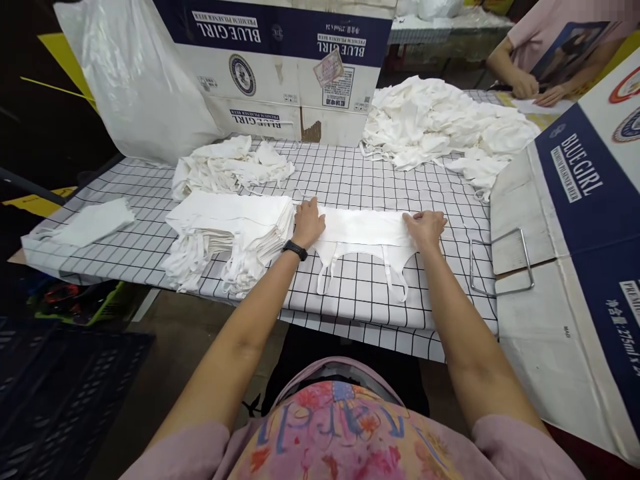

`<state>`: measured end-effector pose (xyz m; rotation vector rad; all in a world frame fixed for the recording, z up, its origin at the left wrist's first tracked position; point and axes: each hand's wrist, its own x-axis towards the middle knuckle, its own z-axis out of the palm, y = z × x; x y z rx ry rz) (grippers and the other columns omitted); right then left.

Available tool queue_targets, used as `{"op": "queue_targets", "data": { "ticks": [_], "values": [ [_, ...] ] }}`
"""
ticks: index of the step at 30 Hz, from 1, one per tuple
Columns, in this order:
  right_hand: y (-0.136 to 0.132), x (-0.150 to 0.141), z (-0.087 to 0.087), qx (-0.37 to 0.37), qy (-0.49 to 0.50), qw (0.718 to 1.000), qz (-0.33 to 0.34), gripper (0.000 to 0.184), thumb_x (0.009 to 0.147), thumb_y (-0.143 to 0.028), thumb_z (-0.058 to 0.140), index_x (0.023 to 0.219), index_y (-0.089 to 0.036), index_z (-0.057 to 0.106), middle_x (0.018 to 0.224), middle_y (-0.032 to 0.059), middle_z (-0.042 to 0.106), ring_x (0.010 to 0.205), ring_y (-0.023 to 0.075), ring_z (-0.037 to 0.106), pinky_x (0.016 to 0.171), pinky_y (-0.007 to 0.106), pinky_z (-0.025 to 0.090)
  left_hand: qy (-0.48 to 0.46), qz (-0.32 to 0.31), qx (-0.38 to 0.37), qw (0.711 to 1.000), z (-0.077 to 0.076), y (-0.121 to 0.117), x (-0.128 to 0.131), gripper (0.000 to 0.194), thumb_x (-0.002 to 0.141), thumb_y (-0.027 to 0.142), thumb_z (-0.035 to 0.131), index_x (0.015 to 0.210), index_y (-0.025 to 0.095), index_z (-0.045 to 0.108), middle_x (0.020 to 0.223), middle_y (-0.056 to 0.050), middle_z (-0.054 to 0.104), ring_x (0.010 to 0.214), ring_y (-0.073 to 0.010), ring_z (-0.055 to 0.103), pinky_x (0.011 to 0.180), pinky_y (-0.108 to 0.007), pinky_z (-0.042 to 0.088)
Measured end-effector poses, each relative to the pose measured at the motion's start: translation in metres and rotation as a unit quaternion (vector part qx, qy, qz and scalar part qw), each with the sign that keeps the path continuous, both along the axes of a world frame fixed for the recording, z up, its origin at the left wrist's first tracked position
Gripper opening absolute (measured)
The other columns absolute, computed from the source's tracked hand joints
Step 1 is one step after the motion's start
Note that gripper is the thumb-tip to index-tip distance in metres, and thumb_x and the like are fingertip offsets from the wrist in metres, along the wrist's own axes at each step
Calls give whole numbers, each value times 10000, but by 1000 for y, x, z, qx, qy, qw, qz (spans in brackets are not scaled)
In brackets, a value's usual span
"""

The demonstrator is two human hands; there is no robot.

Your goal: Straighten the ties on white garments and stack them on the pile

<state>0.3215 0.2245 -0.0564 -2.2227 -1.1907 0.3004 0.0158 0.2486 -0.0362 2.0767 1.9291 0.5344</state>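
Note:
A white strappy top [363, 230] lies flat on the checked tablecloth in front of me, its two thin straps pointing toward me. My left hand [309, 225], with a dark band on the wrist, is closed on its left end. At the opposite end, my right hand [425, 228] pinches the fabric near the upper corner. Just left of my left hand is a neat stack of similar white tops [233, 217], straps hanging toward the table's near edge. My fingertips are partly hidden.
Loose white garments [230, 163] lie behind the stack, and a larger heap [430, 123] sits at back right. One white piece [95, 223] lies far left. Cartons [280, 73] stand behind and at right, near a metal wire frame [503, 263]. Another person's hands [537, 90] work beyond.

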Motion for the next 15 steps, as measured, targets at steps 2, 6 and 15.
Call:
{"op": "queue_targets", "data": {
  "ticks": [2,6,15],
  "values": [
    [10,1,2,-4,21,1000,4,180,766,-347,707,789,-178,648,1231,202,594,1250,394,473,1068,588,419,-29,33,-26,999,3,9,3,565,907,172,586,1458,127,471,1464,-230,517,1384,-396,478,1116,-506,434],
    [19,6,7,1,77,997,27,68,700,-208,696,707,-200,629,905,108,668,978,291,612,953,471,521,-64,66,-62,994,3,25,2,553,809,74,627,1351,125,526,1369,-214,583,1298,-355,570,1061,-452,481],
    [5,17,15,50,174,982,53,271,677,-249,729,923,-134,724,783,33,681,720,179,617,724,329,545,-92,81,-61,991,-3,33,2,277,638,8,622,832,200,571,1056,-114,667,1129,-311,613,944,-413,486]
  ]
}}
